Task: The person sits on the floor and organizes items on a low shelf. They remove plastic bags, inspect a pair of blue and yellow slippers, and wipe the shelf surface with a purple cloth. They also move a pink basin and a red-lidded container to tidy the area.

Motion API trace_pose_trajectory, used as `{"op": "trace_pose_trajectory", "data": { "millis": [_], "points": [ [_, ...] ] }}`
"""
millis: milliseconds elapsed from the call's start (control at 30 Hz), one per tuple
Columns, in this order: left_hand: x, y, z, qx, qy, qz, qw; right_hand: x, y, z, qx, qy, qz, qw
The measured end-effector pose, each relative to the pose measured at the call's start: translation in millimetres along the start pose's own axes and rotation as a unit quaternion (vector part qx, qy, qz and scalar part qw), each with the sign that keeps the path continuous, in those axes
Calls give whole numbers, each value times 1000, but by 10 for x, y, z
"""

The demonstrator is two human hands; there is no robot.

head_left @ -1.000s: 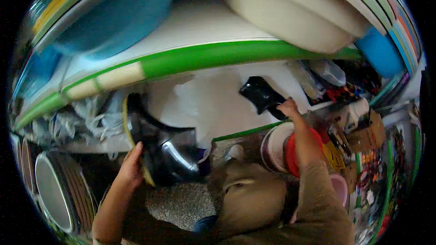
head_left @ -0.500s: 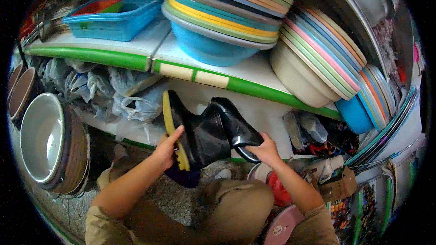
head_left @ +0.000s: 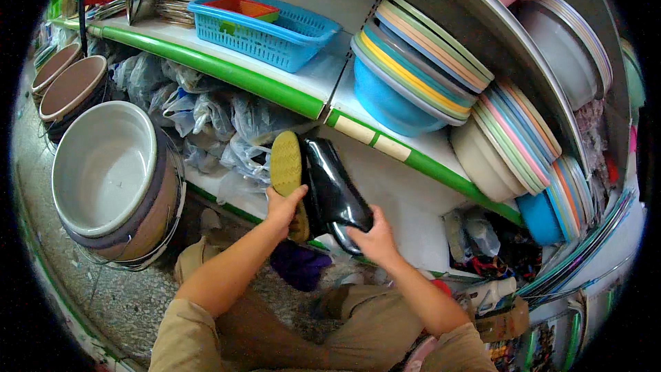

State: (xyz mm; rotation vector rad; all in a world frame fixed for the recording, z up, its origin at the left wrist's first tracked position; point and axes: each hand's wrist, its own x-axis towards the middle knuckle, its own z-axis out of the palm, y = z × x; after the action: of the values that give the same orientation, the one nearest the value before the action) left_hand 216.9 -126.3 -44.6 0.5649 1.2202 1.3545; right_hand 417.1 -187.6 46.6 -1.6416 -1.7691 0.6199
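Head view, centre of the frame: my left hand [head_left: 284,205] is closed around the sole end of a glossy black rubber boot [head_left: 330,189], fingers wrapped over its yellow-green tread [head_left: 286,165], while my right hand [head_left: 372,238] cups the boot's lower end from beneath, fingers curled against the shiny upper. The boot sits tilted in mid-air, just in front of the white lower shelf [head_left: 406,213] and below the green shelf edge [head_left: 275,93] — touching neither, as far as I can tell. Above it, at upper centre, a blue plastic basket [head_left: 265,31] rests on the upper shelf; to its right, stacks of pastel basins [head_left: 420,76] lean on edge. At left stand nested grey tubs [head_left: 103,165], and behind the boot lie crumpled clear plastic bags [head_left: 227,120]. In my judgement, handling this well means keeping both hands engaged — the slick surface looks liable to slip from a one-handed grip — with the sole hand steadying and the other bearing the weight, and keeping the boot clear of the bags and the shelf lip while I turn it.
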Motion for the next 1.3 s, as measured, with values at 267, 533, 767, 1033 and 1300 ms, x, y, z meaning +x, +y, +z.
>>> {"op": "trace_pose_trajectory", "data": {
  "millis": [267,533,767,1033,1300],
  "points": [
    [-311,547,-473,-219,-172,-199,940,48,399,-720,-19,101,47,994],
    [-273,171,-369,-55,-233,-213,947,-360,-6,-169,-25,108,23,994],
    [-19,-94,-353,-106,-275,-155,943,-508,-673,70,-213,-1,-83,974],
    [-255,5,-207,-94,-246,0,965,-195,-357,254,218,-143,-44,965],
    [-388,226,-278,-90,-223,-89,966,-87,-294,-14,430,-125,89,890]
  ]
}}
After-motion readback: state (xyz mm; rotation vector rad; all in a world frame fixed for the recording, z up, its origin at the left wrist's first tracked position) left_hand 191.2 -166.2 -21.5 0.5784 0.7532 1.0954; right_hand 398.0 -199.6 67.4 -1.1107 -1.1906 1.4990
